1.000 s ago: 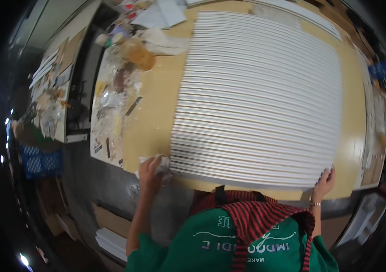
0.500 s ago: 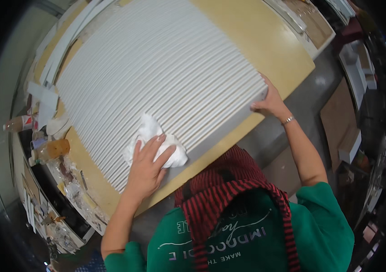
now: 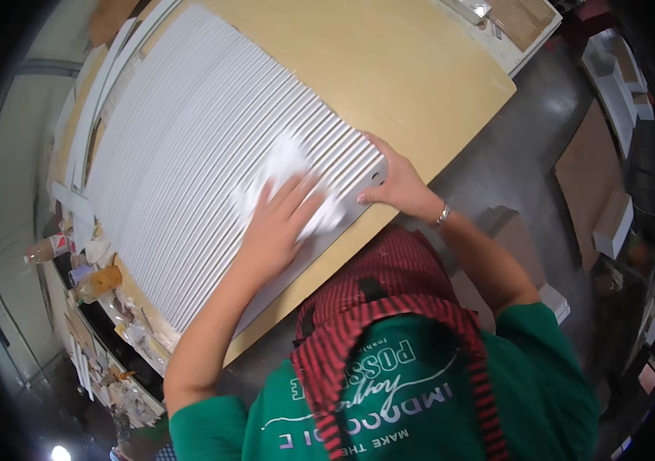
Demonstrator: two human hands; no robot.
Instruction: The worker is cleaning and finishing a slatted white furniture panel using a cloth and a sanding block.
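A wide white panel point(image 3: 189, 146) with close parallel ridges lies on a yellow board point(image 3: 412, 69). My left hand point(image 3: 281, 223) presses a crumpled white cloth point(image 3: 289, 160) onto the ridges near the panel's near edge, its fingers stretched over the fabric. Motion slightly blurs the cloth. At the near right corner, my right hand point(image 3: 396, 184) grips the panel, thumb against its grey side face and fingers over the far side of the corner. A dark round hole shows in that side face beside the thumb.
Left of the board stand an amber bottle point(image 3: 99, 283) and a bottle with a red and white label point(image 3: 49, 249), among plastic scraps. Long white strips point(image 3: 97, 100) lie along the far left. Brown sheet point(image 3: 588, 184) and boxes rest on the grey floor at right.
My left hand and the cloth have moved up and right, closer to the panel's right corner. The panel, with my right hand on it, sits farther left on the yellow board.
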